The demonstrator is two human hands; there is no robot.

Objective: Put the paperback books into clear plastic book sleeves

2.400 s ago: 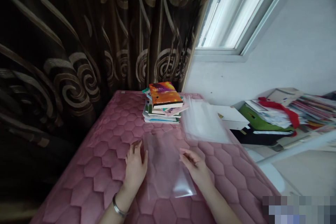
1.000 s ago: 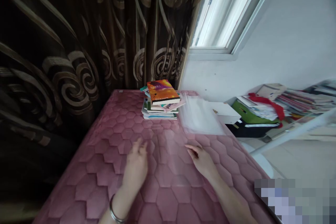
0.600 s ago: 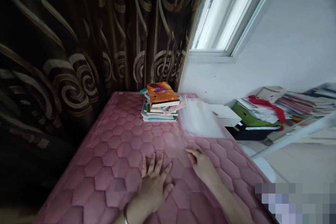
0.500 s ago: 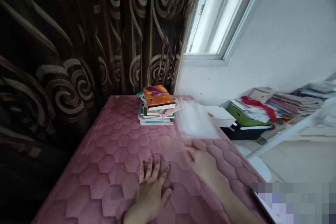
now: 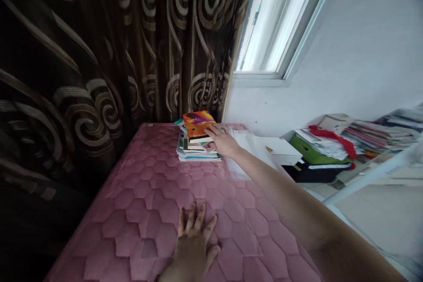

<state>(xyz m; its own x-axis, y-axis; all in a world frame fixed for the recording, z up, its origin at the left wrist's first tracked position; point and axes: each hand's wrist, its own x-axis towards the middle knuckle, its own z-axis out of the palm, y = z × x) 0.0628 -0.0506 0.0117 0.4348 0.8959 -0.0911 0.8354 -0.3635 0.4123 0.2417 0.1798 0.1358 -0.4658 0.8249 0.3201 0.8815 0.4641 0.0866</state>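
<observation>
On the pink quilted surface, my left hand lies flat, fingers spread. Beneath and beside it, faint straight edges show a clear plastic sheet. My right hand reaches across to a pile of books at the far end. Its fingers lie over the right edge of the orange book on top, and its thumb is hidden. Under that book, several thinner books and booklets are stacked unevenly. Translucent plastic sheets lie just right of the pile, partly behind my right forearm.
A white box sits beyond the right edge. Farther right are a green and black container with papers and red cloth, and piles of papers. A white pole slants across there. Dark patterned curtains hang on the left.
My right hand has moved forward and left from the plastic sheet to the top book. My left hand stays flat in about the same place. The view has shifted slightly.
</observation>
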